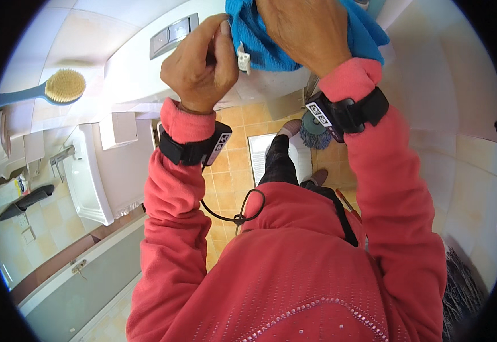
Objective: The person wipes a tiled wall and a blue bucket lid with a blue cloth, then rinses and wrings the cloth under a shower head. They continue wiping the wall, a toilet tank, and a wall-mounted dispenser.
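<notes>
A blue ribbed cloth [270, 53], with a small white tag [243, 59] on its lower edge, hangs bunched at the top of the view. My left hand [203, 64] pinches its left edge between thumb and curled fingers. Over the middle of the cloth, my right hand [308, 32] grips the folds, its fingertips beyond the top of the picture. Behind both hands is a white ledge [133, 68] with a grey two-button panel [173, 36].
Below my feet lies a white squat toilet [302, 160] in an orange tiled floor [235, 162]. A blue-headed mop [315, 132] stands beside it. To the left are a bristle brush [64, 86], a washbasin [88, 175] and a door [86, 273]. Dark mop strands [462, 286] rest by the right wall.
</notes>
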Motion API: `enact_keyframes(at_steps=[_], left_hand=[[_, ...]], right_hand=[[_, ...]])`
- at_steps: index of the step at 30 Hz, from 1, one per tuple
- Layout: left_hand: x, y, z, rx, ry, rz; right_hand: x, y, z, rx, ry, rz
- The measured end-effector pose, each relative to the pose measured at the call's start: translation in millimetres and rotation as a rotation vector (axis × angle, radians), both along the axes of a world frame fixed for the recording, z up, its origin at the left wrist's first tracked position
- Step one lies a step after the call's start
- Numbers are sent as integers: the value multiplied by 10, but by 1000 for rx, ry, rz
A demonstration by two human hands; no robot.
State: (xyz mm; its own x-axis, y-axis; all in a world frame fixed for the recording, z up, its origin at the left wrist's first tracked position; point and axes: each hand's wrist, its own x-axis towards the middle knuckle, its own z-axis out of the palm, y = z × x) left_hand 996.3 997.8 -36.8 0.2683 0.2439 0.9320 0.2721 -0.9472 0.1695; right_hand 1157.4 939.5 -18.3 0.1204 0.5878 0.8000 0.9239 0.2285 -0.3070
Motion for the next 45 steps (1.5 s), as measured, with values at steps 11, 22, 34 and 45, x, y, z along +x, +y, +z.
enact_keyframes(at_steps=[11, 22, 34, 45], left_hand=[[12, -108, 88, -21, 91, 90], [-27, -97, 50, -102, -40, -142], [-1251, 290, 354, -301, 64, -357], [-1298, 485, 334, -514, -56, -297]], right_hand=[[-8, 11, -5, 28, -3, -43], [-7, 25, -41, 22, -57, -161], [-84, 21, 70, -205, 94, -306], [-98, -31, 59, -225, 109, -356]])
